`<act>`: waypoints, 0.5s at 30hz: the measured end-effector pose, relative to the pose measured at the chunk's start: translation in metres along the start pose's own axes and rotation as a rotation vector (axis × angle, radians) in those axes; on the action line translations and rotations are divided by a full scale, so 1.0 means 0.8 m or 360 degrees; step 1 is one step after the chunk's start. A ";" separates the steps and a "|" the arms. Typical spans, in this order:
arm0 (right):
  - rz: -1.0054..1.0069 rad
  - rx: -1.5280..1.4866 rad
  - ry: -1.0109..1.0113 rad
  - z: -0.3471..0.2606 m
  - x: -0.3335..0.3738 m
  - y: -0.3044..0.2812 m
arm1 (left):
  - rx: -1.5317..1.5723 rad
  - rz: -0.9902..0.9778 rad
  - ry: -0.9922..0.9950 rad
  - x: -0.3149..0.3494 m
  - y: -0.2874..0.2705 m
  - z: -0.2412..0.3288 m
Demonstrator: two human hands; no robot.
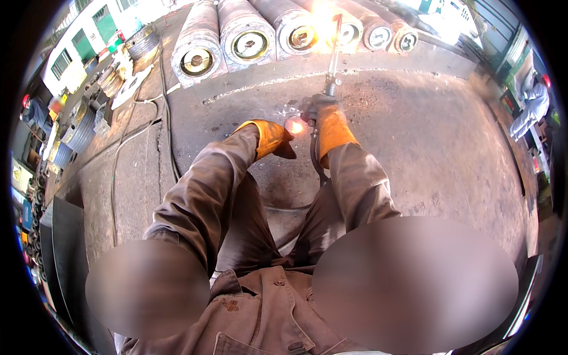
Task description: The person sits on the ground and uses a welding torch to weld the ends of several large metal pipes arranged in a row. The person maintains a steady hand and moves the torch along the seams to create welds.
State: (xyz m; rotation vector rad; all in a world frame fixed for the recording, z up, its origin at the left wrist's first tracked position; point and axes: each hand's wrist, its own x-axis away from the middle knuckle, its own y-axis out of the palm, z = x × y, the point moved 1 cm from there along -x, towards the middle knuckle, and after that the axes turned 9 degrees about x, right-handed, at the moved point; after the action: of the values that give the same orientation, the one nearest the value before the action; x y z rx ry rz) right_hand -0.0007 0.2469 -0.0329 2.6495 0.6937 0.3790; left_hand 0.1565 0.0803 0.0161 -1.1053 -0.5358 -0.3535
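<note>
My right hand [332,125], in an orange leather glove, is closed around the handle of a gas torch [332,86] that points away from me. A bright flame [325,23] burns at its far tip, in front of a row of large metal cylinders [251,46]; glare hides the exact spot it meets. A dark hose [315,151] runs back from the torch toward my legs. Just left of the torch handle, my gloved left hand [271,139] hangs with its fingers apart, holding nothing visible. An orange glow shows between the hands; I cannot tell whether it is a reflection.
The cylinders lie side by side along the far edge of a scuffed metal surface [438,142]. Hoses and cables [163,106] trail along the left. Metal drums [80,133] stand farther left. One person [38,112] is at far left, another [532,103] at far right.
</note>
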 end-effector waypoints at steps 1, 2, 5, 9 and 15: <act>-0.0002 -0.0053 0.0004 0.007 -0.005 0.004 | 0.0160 0.0031 0.0017 -0.004 0.002 -0.012; -0.0002 -0.0105 0.0008 0.015 -0.010 0.007 | 0.0255 0.0065 0.0040 -0.002 0.001 -0.020; -0.0021 -0.0250 0.0125 0.046 -0.014 0.068 | 0.0347 0.0216 0.0081 0.033 0.002 -0.058; -0.0399 -0.0884 0.0043 0.050 -0.055 -0.014 | 0.0151 0.0377 0.0349 0.062 -0.024 -0.014; -0.0073 -0.0811 0.0323 0.052 -0.029 0.060 | -0.0009 0.0458 0.0281 0.131 -0.025 -0.046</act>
State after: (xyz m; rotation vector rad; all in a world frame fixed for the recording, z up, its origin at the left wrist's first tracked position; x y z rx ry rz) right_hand 0.0138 0.1842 -0.0539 2.1290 0.6172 0.7144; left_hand 0.2401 0.0379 0.0786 -1.1264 -0.2156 -0.1985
